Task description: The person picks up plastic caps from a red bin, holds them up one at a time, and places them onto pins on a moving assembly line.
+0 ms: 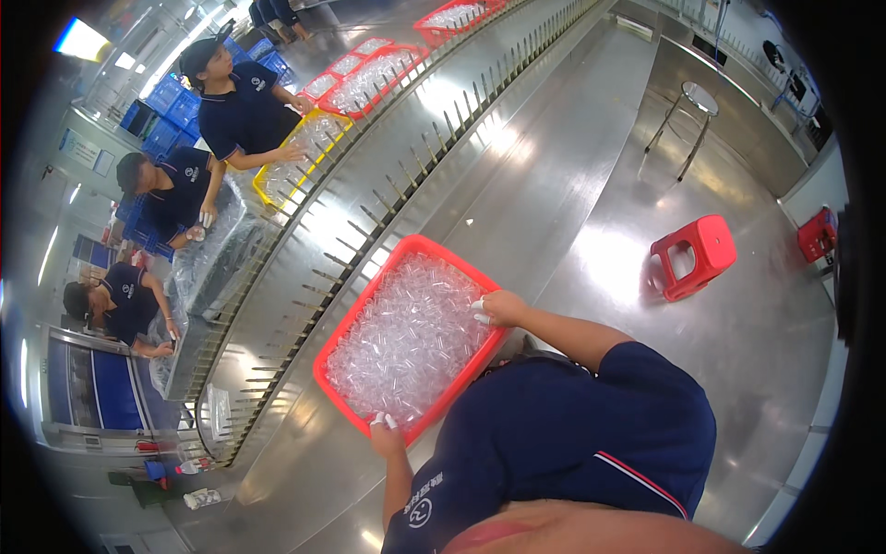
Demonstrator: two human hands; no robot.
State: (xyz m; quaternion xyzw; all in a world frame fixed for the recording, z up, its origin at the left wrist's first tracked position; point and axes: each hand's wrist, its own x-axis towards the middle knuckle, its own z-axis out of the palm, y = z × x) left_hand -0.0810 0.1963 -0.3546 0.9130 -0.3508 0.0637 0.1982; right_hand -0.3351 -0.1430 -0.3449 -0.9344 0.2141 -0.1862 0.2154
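Note:
A red plastic tray [337,355] sits on the metal bench in front of me, heaped with small clear tubes [411,332]. White fingertip covers show on both of my hands. My left hand [386,436] grips the tray's near left corner, with its fingers over the rim. On the right side of the tray, my right hand [498,308] is closed round the rim, fingertips reaching over the inner edge towards the tubes. Both thumbs are mostly hidden.
Past the tray runs a conveyor [323,242] lined with upright spikes. Across it, several people work beside a yellow tray [268,189] and red trays [355,111] of clear pieces. To my right stand a red plastic stool [706,254] and a round metal stool [700,98].

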